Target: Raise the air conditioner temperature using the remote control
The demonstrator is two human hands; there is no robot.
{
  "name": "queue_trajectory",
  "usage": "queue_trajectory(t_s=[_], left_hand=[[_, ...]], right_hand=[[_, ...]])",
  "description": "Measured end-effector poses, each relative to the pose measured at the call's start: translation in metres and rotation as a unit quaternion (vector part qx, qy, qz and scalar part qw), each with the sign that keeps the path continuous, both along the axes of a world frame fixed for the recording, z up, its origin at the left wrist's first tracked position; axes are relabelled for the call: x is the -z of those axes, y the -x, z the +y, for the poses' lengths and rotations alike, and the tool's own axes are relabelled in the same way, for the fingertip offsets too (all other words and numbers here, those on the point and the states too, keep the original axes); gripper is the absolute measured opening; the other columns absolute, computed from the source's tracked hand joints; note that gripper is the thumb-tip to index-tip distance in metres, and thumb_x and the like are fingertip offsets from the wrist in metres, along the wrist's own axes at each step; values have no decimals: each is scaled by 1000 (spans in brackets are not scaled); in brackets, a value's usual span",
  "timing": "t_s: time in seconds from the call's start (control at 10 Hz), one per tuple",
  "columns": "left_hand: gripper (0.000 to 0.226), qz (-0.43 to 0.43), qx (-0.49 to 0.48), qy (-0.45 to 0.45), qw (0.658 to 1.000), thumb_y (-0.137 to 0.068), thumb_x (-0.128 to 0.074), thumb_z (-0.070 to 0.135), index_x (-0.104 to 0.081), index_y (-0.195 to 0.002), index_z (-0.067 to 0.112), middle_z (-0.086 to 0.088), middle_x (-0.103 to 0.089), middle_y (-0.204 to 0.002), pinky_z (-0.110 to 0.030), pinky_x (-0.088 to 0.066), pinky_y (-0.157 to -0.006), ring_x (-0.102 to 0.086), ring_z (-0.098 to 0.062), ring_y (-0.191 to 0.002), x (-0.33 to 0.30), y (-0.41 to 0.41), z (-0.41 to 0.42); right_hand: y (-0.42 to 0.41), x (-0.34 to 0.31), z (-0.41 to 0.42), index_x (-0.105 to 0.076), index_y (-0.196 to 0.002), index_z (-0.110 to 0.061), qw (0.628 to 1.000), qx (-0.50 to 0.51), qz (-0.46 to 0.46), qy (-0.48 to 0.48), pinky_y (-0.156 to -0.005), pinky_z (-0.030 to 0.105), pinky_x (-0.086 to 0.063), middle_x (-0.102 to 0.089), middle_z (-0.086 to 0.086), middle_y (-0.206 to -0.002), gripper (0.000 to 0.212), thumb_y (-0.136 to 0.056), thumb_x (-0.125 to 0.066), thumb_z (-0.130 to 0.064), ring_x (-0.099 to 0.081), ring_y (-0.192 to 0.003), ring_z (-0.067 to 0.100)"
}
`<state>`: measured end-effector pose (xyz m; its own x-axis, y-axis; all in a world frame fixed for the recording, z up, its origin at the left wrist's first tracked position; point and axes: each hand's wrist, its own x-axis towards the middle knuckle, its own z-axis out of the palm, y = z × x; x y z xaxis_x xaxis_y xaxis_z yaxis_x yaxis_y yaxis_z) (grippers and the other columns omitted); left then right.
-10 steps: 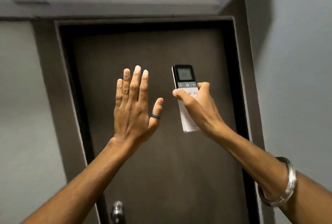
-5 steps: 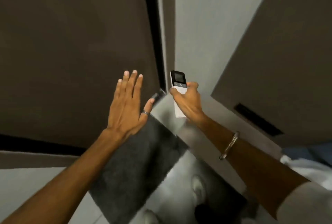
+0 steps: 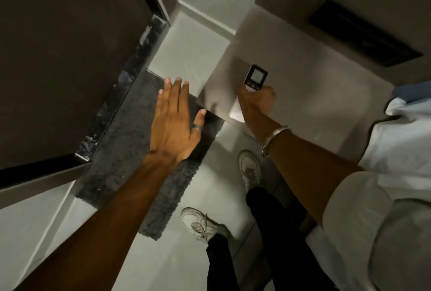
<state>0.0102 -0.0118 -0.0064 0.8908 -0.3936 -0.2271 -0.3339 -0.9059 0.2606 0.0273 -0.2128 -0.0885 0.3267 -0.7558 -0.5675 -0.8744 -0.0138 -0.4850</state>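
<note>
Both arms have dropped floorward since a second ago. Her right hand (image 3: 255, 101) grips the remote control (image 3: 253, 85); the left hand (image 3: 173, 122) hovers flat, empty, beside it. Aimed downward, any press may miss the air conditioner.

small grey screen on the remote control (image 3: 254, 80), right of the middle of the frame, too blurry to read any number, tiny button marks under the screen too small to make out, no other words or signs to read
</note>
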Motion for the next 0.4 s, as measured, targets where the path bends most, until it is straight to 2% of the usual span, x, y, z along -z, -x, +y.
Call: queue_trajectory(t_s=[0.1, 0.2, 0.3, 0.4], left_hand=[[76, 12, 15, -21, 1000, -105, -29, 51, -14, -162, 3, -19, -9, -172, -47, -3, -132, 4, -32, -161, 24, -4, -3], [75, 15, 12, -12, 1000, -105, -30, 51, -14, -162, 3, -19, -10, -172, -47, -3, -132, 4, -33, -161, 32, -6, -9], [75, 12, -6, -4, 1000, -106, -32, 50, -13, -162, 4, -18, -9, -173, -47, -1, -132, 4, -32, -161, 34, -4, -15], [74, -26, -30, -3, 999, -106, -33, 49, -14, -163, 6, -17, -11, -173, -50, -3, -132, 1, -33, -161, 15, -3, -15]], right_hand=[[-10, 29, 3, -58, -134, -3, 1000, -4, 20, 16, -94, 39, -56, -62, 16, -133, 76, -77, -82, -46, -68, -115, 32], [-12, 41, 2, -56, -135, -2, 999, -7, 36, 22, -93, 40, -57, -61, 16, -134, 80, -76, -82, -49, -68, -115, 33], [-14, 49, 1, -50, -140, -4, 999, -10, 28, 28, -101, 45, -56, -58, 15, -138, 86, -77, -77, -56, -64, -121, 33], [-17, 27, 8, -48, -146, -3, 999, -29, -17, 10, -110, 47, -51, -57, 17, -145, 82, -87, -72, -55, -60, -130, 33]])
